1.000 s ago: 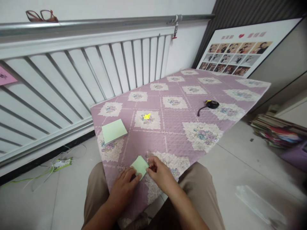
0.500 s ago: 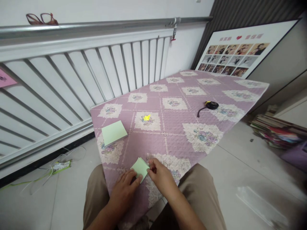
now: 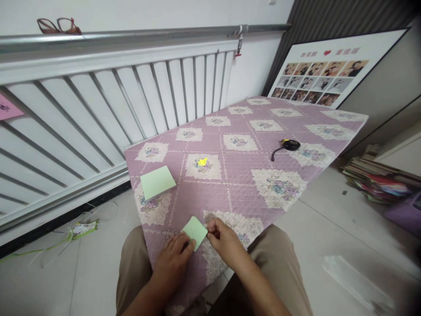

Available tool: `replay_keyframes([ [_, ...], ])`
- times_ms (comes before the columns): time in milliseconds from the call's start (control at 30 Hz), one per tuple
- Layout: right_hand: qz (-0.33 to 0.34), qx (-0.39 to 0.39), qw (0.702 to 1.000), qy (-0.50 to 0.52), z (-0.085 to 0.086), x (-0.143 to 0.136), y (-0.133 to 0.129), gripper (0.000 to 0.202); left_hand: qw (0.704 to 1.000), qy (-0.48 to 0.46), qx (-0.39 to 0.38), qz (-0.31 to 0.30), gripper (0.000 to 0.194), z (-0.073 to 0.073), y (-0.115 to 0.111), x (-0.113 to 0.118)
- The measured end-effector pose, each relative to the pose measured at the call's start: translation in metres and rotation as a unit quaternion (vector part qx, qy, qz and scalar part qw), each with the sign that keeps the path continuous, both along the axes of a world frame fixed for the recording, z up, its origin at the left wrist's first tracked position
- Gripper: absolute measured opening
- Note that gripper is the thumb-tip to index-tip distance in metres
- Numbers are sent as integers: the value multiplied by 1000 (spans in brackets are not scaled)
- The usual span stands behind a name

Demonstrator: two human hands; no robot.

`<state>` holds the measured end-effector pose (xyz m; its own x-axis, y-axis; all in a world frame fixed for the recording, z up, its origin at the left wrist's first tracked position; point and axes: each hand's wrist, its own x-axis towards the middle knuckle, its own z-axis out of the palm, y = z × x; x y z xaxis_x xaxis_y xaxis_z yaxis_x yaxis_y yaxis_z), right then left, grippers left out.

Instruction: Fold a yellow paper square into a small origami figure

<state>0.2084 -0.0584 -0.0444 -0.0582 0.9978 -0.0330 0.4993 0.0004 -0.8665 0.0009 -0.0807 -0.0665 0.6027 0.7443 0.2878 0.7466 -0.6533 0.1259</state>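
Note:
A small folded square of light green paper (image 3: 194,231) lies on the tablecloth close to the table's near end. My left hand (image 3: 173,256) rests over its left side, thumb and fingers apart and pressing it down flat. At the paper's right corner my right hand (image 3: 223,239) is closed in a pinch, thumb against forefinger. A pad of green paper sheets (image 3: 158,182) lies farther off to the left. Beyond my hands is a small bright yellow folded paper piece (image 3: 202,162).
A black tape measure (image 3: 291,145) with a strap lies toward the right of the table (image 3: 210,197). The white radiator (image 3: 131,98) runs along the left edge. Eyeglasses (image 3: 59,27) rest on the pipe above. A power strip (image 3: 84,228) and stacked books (image 3: 378,180) are on the floor.
My right hand has shifted slightly right along with the paper's corner. The left hand stays on the paper, and the view has moved a little.

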Motion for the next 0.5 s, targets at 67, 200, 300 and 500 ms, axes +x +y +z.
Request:
replay_keyframes([
  [67, -4, 0, 1000, -4, -1, 0, 0, 13, 1000, -2, 6, 2, 43, -2, 0, 0],
  [200, -14, 2, 1000, -20, -1, -4, 0, 15, 1000, -13, 17, 4, 44, -6, 0, 0],
  [300, -29, 2, 999, -40, -1, -8, -1, 12, 1000, -13, 14, 5, 46, -7, 1, -1],
  [500, -53, -3, 996, -76, 6, -14, 0, 14, 1000, -18, 17, 8, 47, -8, 0, -1],
])
